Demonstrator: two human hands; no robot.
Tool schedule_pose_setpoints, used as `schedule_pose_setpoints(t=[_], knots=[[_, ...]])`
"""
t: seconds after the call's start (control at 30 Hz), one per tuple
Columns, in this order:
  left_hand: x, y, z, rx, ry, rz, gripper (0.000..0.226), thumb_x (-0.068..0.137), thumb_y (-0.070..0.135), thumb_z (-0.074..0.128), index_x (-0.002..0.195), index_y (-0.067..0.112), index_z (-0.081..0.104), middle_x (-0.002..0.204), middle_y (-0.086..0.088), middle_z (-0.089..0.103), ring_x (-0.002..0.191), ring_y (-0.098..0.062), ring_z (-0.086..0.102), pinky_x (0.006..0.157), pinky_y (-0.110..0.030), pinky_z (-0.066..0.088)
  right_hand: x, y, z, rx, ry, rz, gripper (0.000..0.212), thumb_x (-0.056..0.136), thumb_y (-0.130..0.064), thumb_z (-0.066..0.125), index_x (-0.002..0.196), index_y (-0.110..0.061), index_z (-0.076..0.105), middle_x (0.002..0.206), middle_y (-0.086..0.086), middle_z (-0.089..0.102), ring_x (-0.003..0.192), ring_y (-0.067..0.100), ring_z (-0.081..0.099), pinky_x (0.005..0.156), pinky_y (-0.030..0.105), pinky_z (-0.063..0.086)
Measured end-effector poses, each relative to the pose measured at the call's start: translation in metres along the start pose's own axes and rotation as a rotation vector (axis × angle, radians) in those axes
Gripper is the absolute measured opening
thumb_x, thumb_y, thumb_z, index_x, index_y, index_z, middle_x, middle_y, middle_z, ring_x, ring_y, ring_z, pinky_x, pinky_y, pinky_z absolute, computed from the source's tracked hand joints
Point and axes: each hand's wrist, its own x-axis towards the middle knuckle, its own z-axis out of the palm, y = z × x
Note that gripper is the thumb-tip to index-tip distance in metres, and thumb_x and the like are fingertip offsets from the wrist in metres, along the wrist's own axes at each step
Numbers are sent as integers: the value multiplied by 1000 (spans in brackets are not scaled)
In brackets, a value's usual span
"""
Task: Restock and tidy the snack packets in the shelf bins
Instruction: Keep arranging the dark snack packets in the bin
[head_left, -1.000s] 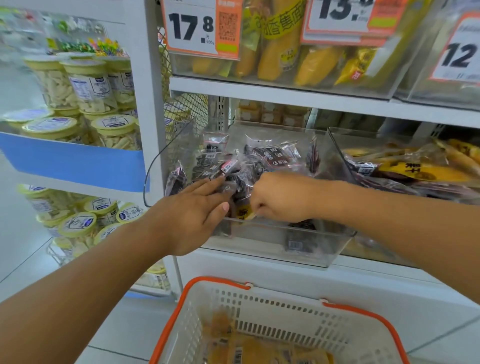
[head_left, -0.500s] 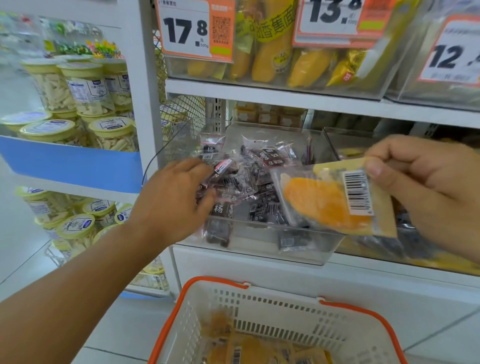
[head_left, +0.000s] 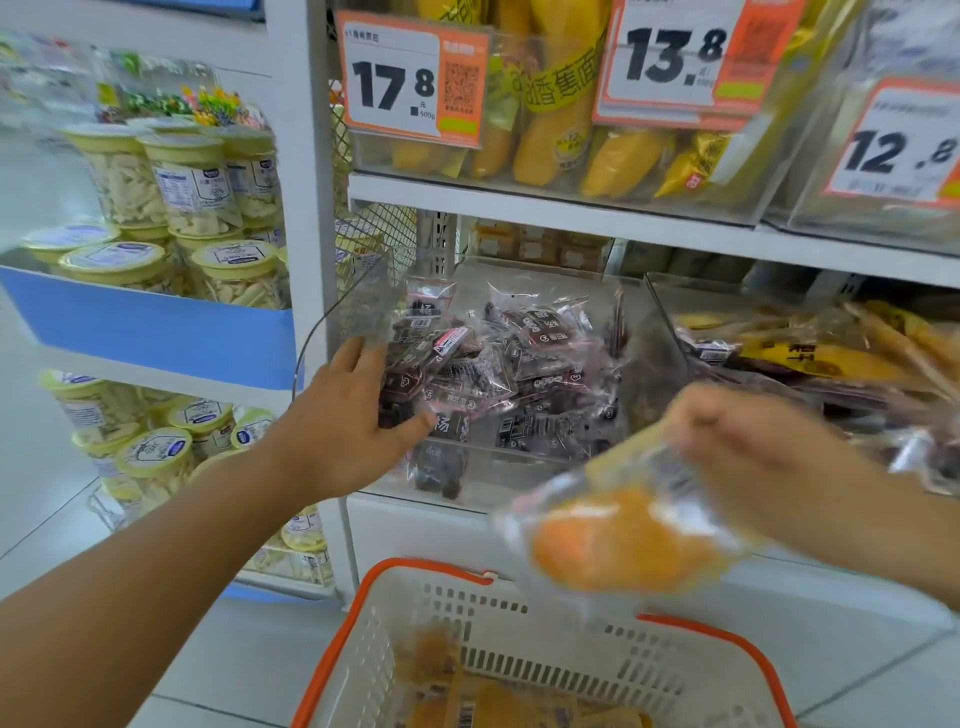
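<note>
In the head view, the orange snack packet (head_left: 623, 540), held up by the bins half a second ago, has been lowered above the basket (head_left: 748, 649), pinched at its top by the blurred right hand (head_left: 743, 441), while the left hand (head_left: 353, 415) is kept spread against the dark packets (head_left: 498, 384) in the clear bin (head_left: 519, 467).

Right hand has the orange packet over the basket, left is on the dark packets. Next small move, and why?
Probably lower the orange packet into the basket and let go. The right hand pinches it by its top edge above the basket's rim, and similar orange packets already lie inside. It does not match the dark packets in the clear bin, where the left hand rests.
</note>
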Motion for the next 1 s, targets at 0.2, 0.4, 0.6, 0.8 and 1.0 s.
schedule_pose_setpoints(t=[0.2, 0.4, 0.6, 0.8, 1.0], knots=[[9, 8, 9, 82, -23, -191, 68, 83, 66, 56, 126, 16, 36, 118, -10, 58, 90, -28, 52, 74, -35, 42, 61, -55, 35, -365, 54, -277, 22, 101, -46, 45, 102, -31, 60, 90, -15, 63, 82, 3, 59, 76, 28, 53], [10, 3, 18, 228, 105, -160, 67, 86, 64, 43, 133, 18, 35, 124, -9, 56, 106, -30, 56, 72, -34, 34, 222, -31, 45, -627, -239, -88, 69, 100, -64, 31, 155, -22, 32, 164, 9, 23, 148, 34, 27, 118, 49, 28], [14, 0, 19, 270, 120, -101, 72, 86, 65, 37, 139, 17, 27, 126, -7, 48, 105, -27, 57, 70, -33, 33, 274, -27, 51, -297, -281, 89, 50, 107, -48, 30, 135, -16, 56, 144, 16, 52, 132, 33, 50, 106, 45, 39], [18, -3, 22, 255, 122, -88, 75, 84, 67, 38, 141, 19, 24, 126, -5, 44, 109, -27, 54, 72, -34, 33, 292, -36, 60, -652, -605, 107, 73, 94, -54, 60, 154, -21, 35, 157, 9, 39, 142, 32, 40, 114, 50, 32], [19, -6, 26, 234, 129, -78, 85, 86, 67, 37, 151, 17, 13, 145, -5, 39, 121, -28, 52, 78, -38, 37, 273, -19, 64, -594, -548, -7, 50, 79, -61, 73, 118, -30, 65, 127, 2, 52, 114, 24, 52, 98, 39, 45]])
